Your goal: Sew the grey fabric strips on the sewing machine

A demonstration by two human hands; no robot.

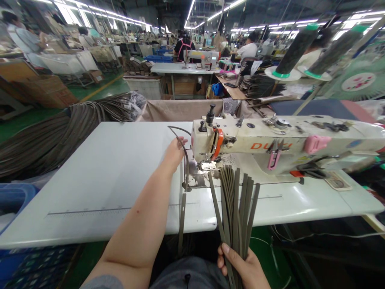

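"Strips [234, 200] first: in the head view, where do we have them?"

"Fanned out from our right hand [240, 263], low in the view. Our thumb and fingers are closed round their lower part, and their long axis points away from us, over the near edge of the table [120, 168] towards the sewing machine [243, 135]."

"And our left hand [175, 150]?"

"Farther off, just left of the machine's head, fingers partly open. A curved strip [187, 163] crosses them; we cannot tell whether we grip it or only touch it."

"Which way does that one lie?"

"It bends sharply beyond our left hand, then bows back towards us, past our fingertips, to the front left corner of the metal plate [197, 179]. Our left hand is much the nearer; our right is well apart."

"Anything between our arms?"

"A loose strip [182, 218] over the table's near edge; whether it joins the curved one, we cannot tell"
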